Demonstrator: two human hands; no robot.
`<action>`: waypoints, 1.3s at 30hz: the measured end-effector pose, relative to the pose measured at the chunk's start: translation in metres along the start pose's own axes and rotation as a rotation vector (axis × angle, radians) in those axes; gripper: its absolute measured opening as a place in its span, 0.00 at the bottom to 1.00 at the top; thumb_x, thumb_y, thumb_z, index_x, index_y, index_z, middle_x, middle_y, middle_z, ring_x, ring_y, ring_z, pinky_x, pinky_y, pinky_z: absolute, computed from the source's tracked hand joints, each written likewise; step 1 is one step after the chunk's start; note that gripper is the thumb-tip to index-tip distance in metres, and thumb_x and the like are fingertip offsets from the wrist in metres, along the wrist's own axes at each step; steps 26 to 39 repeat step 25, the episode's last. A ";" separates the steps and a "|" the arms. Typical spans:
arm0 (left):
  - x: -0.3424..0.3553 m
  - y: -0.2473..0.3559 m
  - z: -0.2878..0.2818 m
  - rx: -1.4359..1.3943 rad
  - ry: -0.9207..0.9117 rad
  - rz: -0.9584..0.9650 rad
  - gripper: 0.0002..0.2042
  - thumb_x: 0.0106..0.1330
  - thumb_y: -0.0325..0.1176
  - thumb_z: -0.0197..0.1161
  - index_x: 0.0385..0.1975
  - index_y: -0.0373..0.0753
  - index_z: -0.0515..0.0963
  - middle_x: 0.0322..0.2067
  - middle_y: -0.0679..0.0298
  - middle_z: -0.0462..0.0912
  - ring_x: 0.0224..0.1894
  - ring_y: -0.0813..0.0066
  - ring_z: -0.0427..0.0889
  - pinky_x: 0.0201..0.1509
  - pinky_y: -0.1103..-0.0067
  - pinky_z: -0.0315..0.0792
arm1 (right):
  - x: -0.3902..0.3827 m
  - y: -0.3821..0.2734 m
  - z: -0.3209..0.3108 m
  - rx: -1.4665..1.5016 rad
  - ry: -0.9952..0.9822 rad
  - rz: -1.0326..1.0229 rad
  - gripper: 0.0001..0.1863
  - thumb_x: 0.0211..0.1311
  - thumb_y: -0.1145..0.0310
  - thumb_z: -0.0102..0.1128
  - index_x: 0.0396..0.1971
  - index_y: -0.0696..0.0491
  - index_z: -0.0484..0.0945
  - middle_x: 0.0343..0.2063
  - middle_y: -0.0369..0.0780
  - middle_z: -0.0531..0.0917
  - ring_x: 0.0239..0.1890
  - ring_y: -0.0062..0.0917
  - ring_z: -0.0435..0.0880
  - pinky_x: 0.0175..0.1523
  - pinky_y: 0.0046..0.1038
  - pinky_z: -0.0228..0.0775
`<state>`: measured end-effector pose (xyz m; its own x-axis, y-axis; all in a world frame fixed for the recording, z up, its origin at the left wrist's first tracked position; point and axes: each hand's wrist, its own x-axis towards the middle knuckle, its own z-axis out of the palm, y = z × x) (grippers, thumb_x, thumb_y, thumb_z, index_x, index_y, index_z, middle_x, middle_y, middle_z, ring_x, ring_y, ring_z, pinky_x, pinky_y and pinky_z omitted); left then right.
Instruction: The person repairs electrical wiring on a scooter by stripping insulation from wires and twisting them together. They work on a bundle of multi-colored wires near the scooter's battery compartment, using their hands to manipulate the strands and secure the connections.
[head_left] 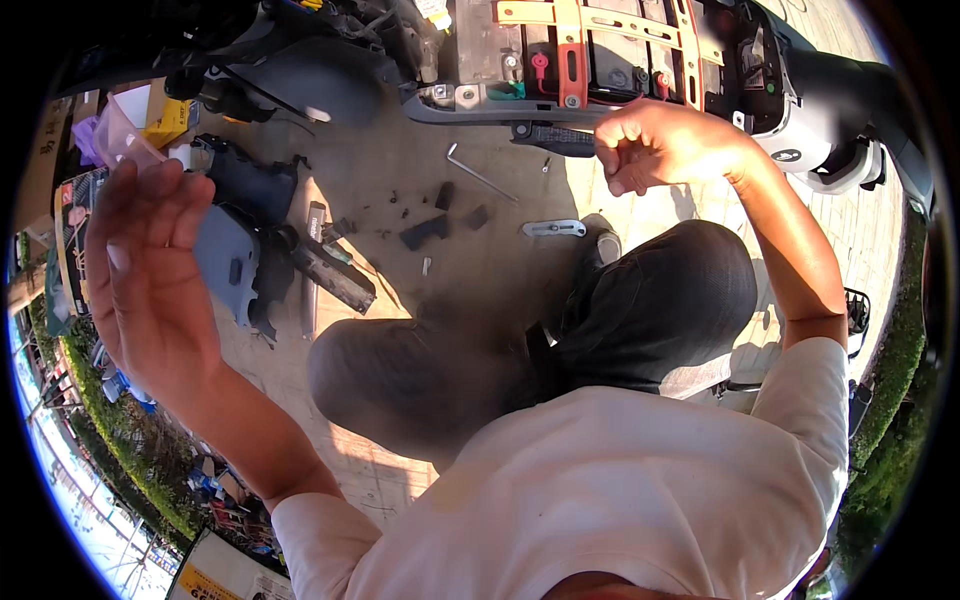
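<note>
the person crouches on the paving, knees bent up in dark trousers (640,300). the left hand (150,265) is raised out to the side, palm open, fingers spread and pointing up, gripping nothing. the right hand (655,145) is lifted in front of the scooter's opened battery bay (590,55), curled into a loose fist; whether something small sits inside it i cannot tell.

just beside that fist, under the bay's lower edge, a black ribbed footpeg (555,138) sticks out sideways. on the ground between the knees and the scooter lies an l-shaped hex key (480,175), its long arm running from upper left down to lower right, short leg turned down at the left end. below it a flat silver tool (553,228) lies crosswise, left to right. small black scraps (430,230) are scattered near them. grey and black body panels (240,250) are heaped left, behind the open hand. an orange bracket (600,20) crosses the bay.
</note>
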<state>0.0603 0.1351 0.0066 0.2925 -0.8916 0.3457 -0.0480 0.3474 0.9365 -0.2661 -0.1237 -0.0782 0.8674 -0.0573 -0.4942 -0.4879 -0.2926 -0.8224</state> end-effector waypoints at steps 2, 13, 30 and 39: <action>-0.032 -0.024 -0.005 0.066 0.122 -0.193 0.18 0.71 0.31 0.49 0.53 0.22 0.67 0.50 0.45 0.75 0.52 0.54 0.77 0.58 0.62 0.71 | 0.001 0.077 0.034 0.161 -0.053 0.308 0.07 0.48 0.71 0.64 0.25 0.58 0.77 0.21 0.38 0.81 0.23 0.22 0.82 0.28 0.23 0.73; -0.093 0.007 0.007 0.788 -0.425 -0.777 0.15 0.64 0.35 0.62 0.45 0.32 0.77 0.44 0.54 0.81 0.48 0.61 0.80 0.53 0.74 0.71 | -0.087 0.072 0.037 0.356 0.744 -0.020 0.37 0.71 0.42 0.35 0.24 0.62 0.79 0.34 0.48 0.84 0.42 0.34 0.82 0.53 0.34 0.70; -0.088 -0.061 0.054 1.167 -0.354 -0.421 0.18 0.53 0.38 0.69 0.42 0.40 0.79 0.44 0.54 0.78 0.53 0.55 0.74 0.61 0.63 0.62 | -0.098 0.014 0.086 -0.508 1.038 -0.131 0.20 0.51 0.53 0.68 0.33 0.54 0.78 0.42 0.44 0.79 0.43 0.40 0.78 0.50 0.41 0.68; -0.088 -0.061 0.054 1.167 -0.354 -0.421 0.18 0.53 0.38 0.69 0.42 0.40 0.79 0.44 0.54 0.78 0.53 0.55 0.74 0.61 0.63 0.62 | -0.098 0.014 0.086 -0.508 1.038 -0.131 0.20 0.51 0.53 0.68 0.33 0.54 0.78 0.42 0.44 0.79 0.43 0.40 0.78 0.50 0.41 0.68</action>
